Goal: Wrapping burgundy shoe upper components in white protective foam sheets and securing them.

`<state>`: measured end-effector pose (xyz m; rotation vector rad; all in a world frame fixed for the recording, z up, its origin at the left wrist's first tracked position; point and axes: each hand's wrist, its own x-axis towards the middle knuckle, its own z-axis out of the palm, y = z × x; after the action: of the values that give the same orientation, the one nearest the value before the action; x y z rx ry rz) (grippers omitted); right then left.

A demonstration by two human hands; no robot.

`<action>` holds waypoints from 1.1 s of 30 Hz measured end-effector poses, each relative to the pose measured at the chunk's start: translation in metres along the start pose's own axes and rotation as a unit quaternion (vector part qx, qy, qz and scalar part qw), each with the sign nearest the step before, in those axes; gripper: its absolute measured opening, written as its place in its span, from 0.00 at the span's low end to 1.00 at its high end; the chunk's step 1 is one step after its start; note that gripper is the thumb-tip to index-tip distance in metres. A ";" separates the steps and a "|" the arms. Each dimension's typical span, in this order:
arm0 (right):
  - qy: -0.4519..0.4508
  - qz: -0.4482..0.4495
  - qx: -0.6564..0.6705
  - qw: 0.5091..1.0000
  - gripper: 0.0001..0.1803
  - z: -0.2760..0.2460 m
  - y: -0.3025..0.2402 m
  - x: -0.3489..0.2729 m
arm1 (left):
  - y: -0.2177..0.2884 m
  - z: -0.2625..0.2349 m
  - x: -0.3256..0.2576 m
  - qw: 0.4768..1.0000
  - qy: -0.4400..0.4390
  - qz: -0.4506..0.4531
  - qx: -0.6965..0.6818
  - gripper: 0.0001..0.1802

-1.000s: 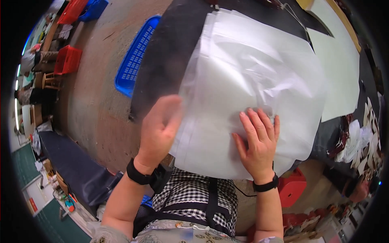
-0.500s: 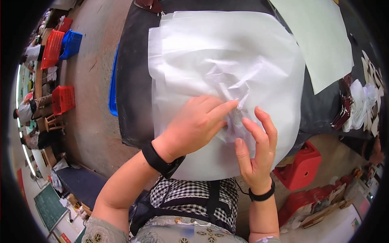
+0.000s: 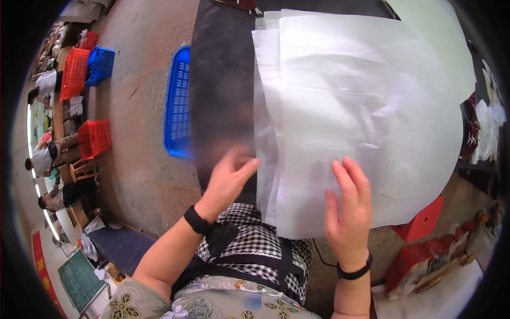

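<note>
Head view: a stack of thin white paper sheets (image 3: pixel 350 117) is being spread over the dark table (image 3: pixel 223 90). The stack's near left edge is being pinched by the left hand (image 3: pixel 228 178), fingers narrowed on it. The stack's near edge is being pressed flat by the right hand (image 3: pixel 349 204), fingers spread wide. A blue crate (image 3: pixel 178 103) is lying just left of the table.

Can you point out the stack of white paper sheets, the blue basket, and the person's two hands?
white paper sheets (image 3: pixel 361 117), head view, middle of the top sheet.
blue basket (image 3: pixel 178 106), head view, its slotted side wall.
left hand (image 3: pixel 228 178), head view, back of hand.
right hand (image 3: pixel 350 210), head view, back of hand.
</note>
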<state>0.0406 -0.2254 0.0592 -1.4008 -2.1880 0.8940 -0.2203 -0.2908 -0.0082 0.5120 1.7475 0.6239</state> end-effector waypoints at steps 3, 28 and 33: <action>0.020 0.023 0.009 1.000 0.30 0.024 0.007 -0.003 | 0.008 0.020 -0.001 0.999 -0.013 -0.008 -0.029 0.30; 0.023 0.244 0.501 0.830 0.34 0.006 0.032 0.014 | 0.049 0.042 -0.022 0.921 -0.356 0.151 -0.045 0.25; 0.002 0.239 0.483 0.842 0.34 0.005 0.028 0.017 | 0.064 0.035 -0.033 0.885 -0.384 0.241 0.105 0.43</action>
<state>0.0485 -0.2027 0.0363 -1.3434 -1.0016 1.8077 -0.1764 -0.2573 0.0500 1.1887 0.9241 0.4698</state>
